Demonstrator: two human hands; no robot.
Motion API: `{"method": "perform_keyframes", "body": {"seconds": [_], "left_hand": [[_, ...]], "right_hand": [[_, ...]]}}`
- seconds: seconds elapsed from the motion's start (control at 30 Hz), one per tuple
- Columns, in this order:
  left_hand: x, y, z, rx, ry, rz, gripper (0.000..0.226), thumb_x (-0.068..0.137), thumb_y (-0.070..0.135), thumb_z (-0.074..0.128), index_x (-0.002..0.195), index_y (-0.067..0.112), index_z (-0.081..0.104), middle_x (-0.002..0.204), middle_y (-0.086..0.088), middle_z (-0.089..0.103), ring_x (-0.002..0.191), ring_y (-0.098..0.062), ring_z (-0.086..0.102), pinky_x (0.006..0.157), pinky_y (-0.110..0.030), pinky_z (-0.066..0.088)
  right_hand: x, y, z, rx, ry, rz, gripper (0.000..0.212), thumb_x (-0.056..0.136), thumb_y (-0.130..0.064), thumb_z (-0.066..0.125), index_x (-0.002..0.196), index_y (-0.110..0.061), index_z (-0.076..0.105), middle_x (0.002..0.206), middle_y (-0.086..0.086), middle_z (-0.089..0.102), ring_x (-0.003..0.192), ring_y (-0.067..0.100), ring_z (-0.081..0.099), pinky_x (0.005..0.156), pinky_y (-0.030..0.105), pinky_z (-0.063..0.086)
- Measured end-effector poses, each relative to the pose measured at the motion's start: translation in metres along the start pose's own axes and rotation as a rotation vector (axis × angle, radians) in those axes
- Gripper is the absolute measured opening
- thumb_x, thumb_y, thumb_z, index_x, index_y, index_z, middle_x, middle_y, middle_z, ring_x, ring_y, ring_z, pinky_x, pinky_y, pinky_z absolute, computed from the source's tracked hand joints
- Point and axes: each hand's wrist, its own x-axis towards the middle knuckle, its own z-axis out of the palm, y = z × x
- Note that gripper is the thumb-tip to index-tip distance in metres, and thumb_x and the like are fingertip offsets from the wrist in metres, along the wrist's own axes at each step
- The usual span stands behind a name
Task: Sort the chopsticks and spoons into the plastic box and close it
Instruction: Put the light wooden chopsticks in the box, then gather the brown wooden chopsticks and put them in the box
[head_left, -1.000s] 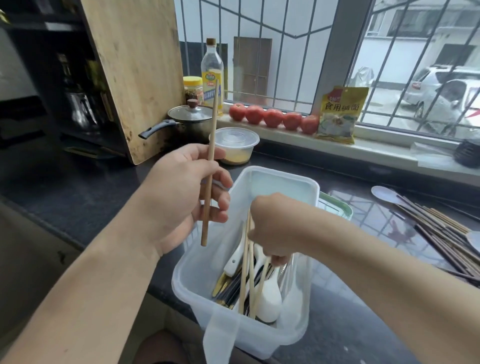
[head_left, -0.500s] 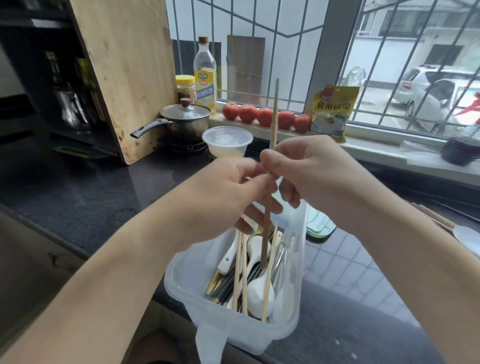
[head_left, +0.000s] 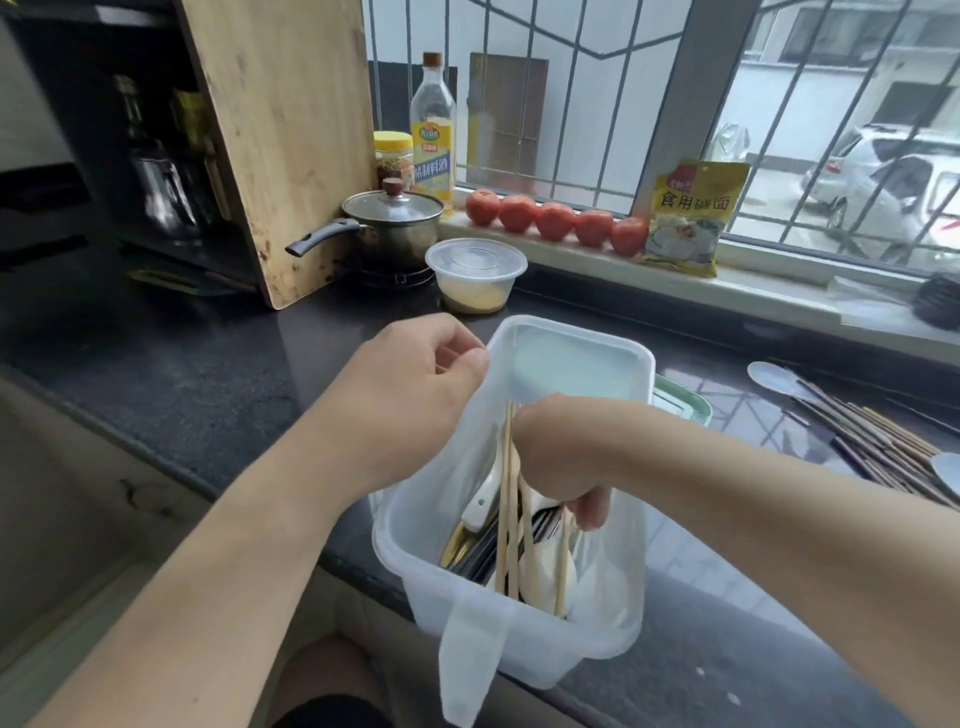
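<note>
A translucent plastic box (head_left: 618, 597) stands tilted at the counter's near edge. It holds white spoons (head_left: 480, 501), dark utensils and light wooden chopsticks (head_left: 506, 525). My right hand (head_left: 558, 457) reaches down inside the box, fingers curled round a light wooden chopstick (head_left: 561, 571) whose tip rests near the bottom. My left hand (head_left: 410, 400) is at the box's left rim, thumb and fingers pinching the wall. More dark chopsticks (head_left: 878, 447) and a spoon (head_left: 774, 375) lie on the counter at the right. The green-edged lid (head_left: 683, 410) lies behind the box.
A lidded round tub (head_left: 475, 273), a pot (head_left: 392, 223), a leaning cutting board (head_left: 280, 140) and bottles stand at the back. Tomatoes (head_left: 556, 221) and a yellow packet (head_left: 691, 218) line the windowsill. The dark counter (head_left: 208, 374) drops off at the near left.
The chopstick went from my left hand to my right, and my right hand lowered it into the box. My left hand dropped to the box's left rim.
</note>
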Motion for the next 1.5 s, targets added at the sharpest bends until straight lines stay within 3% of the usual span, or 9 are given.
{"method": "perform_keyframes", "body": {"seconds": [0.23,0.4,0.57,0.7,1.0,1.1,1.27,1.37,1.5], "left_hand": [[-0.001,-0.001,0.001,-0.046,-0.028,0.03,0.012,0.102,0.039,0.055,0.1,0.035,0.067,0.093,0.016,0.068,0.089,-0.001,0.063,0.073,-0.024,0.049],[0.0,0.0,0.001,-0.068,-0.036,0.026,0.012,0.103,0.039,0.055,0.101,0.035,0.067,0.094,0.015,0.068,0.09,-0.002,0.064,0.075,-0.025,0.051],[-0.001,0.001,0.0,-0.069,-0.039,0.018,0.012,0.102,0.039,0.056,0.1,0.035,0.067,0.094,0.015,0.068,0.089,-0.002,0.064,0.073,-0.025,0.05],[-0.002,0.003,0.0,-0.043,-0.052,0.012,0.012,0.103,0.038,0.055,0.101,0.035,0.066,0.094,0.015,0.066,0.09,-0.002,0.062,0.069,-0.021,0.046],[-0.011,0.034,-0.017,0.109,-0.005,0.032,0.017,0.106,0.032,0.049,0.102,0.034,0.065,0.098,0.014,0.065,0.089,-0.003,0.059,0.067,-0.019,0.046],[-0.026,0.069,-0.008,0.161,-0.022,0.1,0.019,0.107,0.031,0.045,0.106,0.037,0.064,0.101,0.01,0.069,0.092,-0.007,0.063,0.082,-0.036,0.056],[-0.072,0.144,0.067,-0.033,-0.055,0.311,0.024,0.106,0.023,0.044,0.108,0.035,0.064,0.101,0.015,0.067,0.091,0.001,0.062,0.069,-0.018,0.053],[-0.085,0.18,0.145,-0.26,-0.155,0.327,0.03,0.102,0.009,0.047,0.115,0.028,0.066,0.103,0.013,0.068,0.095,-0.002,0.064,0.084,-0.025,0.054],[-0.074,0.181,0.248,-0.417,-0.324,0.187,0.03,0.094,-0.001,0.047,0.093,0.021,0.067,0.08,0.006,0.07,0.064,-0.003,0.062,0.065,-0.027,0.053]], "right_hand": [[0.019,-0.004,0.013,-0.107,-0.076,0.067,0.033,0.099,-0.005,0.054,0.066,-0.008,0.056,0.053,0.008,0.069,0.049,0.006,0.062,0.064,0.013,0.049],[0.025,0.001,0.012,0.084,0.038,0.018,0.017,0.092,-0.01,0.069,0.079,-0.012,0.059,0.07,0.005,0.066,0.044,0.013,0.059,0.042,0.022,0.053],[0.021,0.0,-0.006,0.189,0.034,0.059,0.012,0.088,0.0,0.067,0.076,-0.003,0.064,0.067,0.006,0.067,0.043,0.012,0.062,0.048,0.025,0.057],[0.021,-0.006,-0.004,0.213,-0.073,0.091,0.023,0.1,-0.006,0.053,0.083,-0.002,0.068,0.07,0.001,0.072,0.057,0.007,0.068,0.073,0.025,0.059],[-0.028,0.045,-0.043,0.51,0.427,-0.045,0.011,0.098,-0.004,0.056,0.093,-0.003,0.066,0.08,0.008,0.078,0.061,0.019,0.074,0.057,0.028,0.061],[-0.058,0.076,-0.037,0.655,0.63,-0.119,0.009,0.096,-0.005,0.057,0.09,-0.007,0.063,0.073,0.004,0.076,0.054,0.017,0.07,0.05,0.026,0.055],[-0.101,0.135,0.023,0.921,0.727,-0.158,0.008,0.095,-0.007,0.059,0.091,-0.01,0.065,0.062,-0.004,0.071,0.05,0.011,0.06,0.049,0.026,0.049],[-0.123,0.176,0.073,0.96,0.775,-0.104,0.023,0.093,-0.005,0.054,0.084,-0.023,0.065,0.061,-0.005,0.064,0.052,0.009,0.056,0.044,0.02,0.044],[-0.148,0.245,0.142,1.137,0.832,0.104,0.019,0.091,0.001,0.056,0.084,-0.016,0.063,0.059,-0.003,0.066,0.049,0.015,0.056,0.047,0.03,0.043]]}}
